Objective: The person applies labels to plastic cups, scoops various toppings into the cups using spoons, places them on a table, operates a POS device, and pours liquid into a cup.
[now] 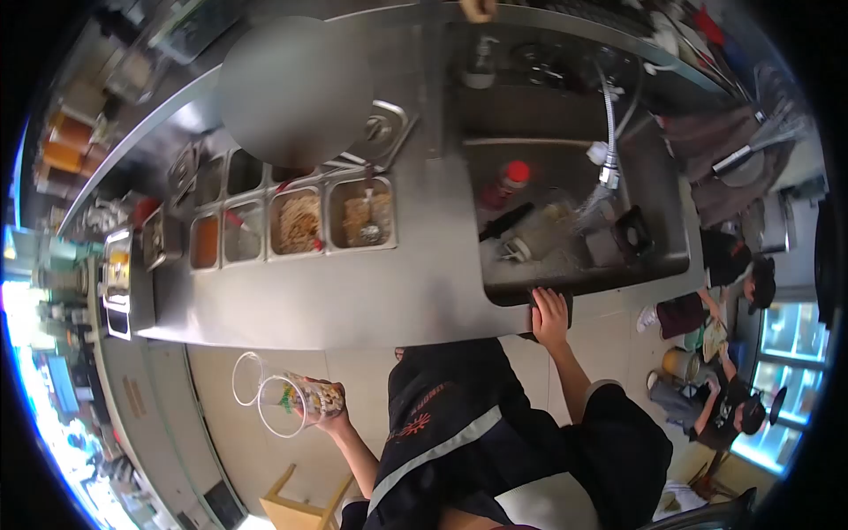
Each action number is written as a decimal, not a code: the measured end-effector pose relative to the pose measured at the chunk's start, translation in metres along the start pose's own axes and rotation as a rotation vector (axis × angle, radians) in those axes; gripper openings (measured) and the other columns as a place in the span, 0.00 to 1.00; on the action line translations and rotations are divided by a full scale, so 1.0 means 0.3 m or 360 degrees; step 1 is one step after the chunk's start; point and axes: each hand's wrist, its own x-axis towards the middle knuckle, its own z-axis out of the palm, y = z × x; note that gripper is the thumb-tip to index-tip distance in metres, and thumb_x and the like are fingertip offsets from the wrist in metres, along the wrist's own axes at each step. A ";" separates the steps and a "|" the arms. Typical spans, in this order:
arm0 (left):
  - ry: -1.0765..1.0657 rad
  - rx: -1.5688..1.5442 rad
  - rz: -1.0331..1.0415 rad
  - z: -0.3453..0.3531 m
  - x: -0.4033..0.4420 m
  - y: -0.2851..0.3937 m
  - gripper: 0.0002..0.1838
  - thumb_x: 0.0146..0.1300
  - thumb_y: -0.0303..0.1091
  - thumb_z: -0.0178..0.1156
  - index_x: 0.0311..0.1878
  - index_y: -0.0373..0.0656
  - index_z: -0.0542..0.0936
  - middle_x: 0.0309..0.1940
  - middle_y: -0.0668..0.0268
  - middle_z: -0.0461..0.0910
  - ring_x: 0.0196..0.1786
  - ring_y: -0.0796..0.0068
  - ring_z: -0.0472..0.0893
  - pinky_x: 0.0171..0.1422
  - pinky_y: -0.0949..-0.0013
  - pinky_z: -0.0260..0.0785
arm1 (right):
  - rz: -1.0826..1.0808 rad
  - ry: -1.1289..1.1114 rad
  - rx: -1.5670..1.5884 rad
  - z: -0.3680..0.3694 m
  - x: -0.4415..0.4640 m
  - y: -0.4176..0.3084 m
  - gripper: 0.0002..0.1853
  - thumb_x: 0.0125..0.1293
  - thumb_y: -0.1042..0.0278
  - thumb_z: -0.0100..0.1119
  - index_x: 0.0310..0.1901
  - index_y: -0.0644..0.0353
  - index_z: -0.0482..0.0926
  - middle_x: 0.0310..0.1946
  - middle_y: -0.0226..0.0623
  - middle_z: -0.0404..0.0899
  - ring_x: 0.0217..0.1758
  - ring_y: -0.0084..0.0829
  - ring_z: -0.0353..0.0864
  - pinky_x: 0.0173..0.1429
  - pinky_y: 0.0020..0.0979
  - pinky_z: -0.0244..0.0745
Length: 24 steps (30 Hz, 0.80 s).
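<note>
My left hand [331, 408] is wrapped round clear plastic cups [305, 397] with a colourful print. Two round rims show, pointing left, and the cups are tilted on their side off the counter's front edge. At the front rim of the sink [618, 296], my right hand [549, 316] presses on a dark cloth [566, 309], fingers bent over it. A red-capped bottle [508, 181], a dark square container [632, 231] and other wet items lie in the sink. Above them hangs a spray tap [608, 168], with water apparently spraying below it.
Left of the sink, the steel counter [397, 300] holds several metal food pans [296, 221], some with spoons. A wooden chair [296, 508] stands behind at the lower left. Two other people [729, 402] are at work on the right. A blurred round patch hides part of the counter.
</note>
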 end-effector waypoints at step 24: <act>0.0175 0.0227 0.0647 0.053 -0.144 -0.273 0.25 0.53 0.60 0.43 0.44 0.54 0.73 0.35 0.70 0.76 0.34 0.69 0.75 0.31 0.56 0.67 | 0.1530 0.0199 0.2426 0.437 1.579 0.919 0.18 0.60 0.55 0.42 0.48 0.56 0.67 0.41 0.35 0.71 0.40 0.37 0.72 0.44 0.41 0.69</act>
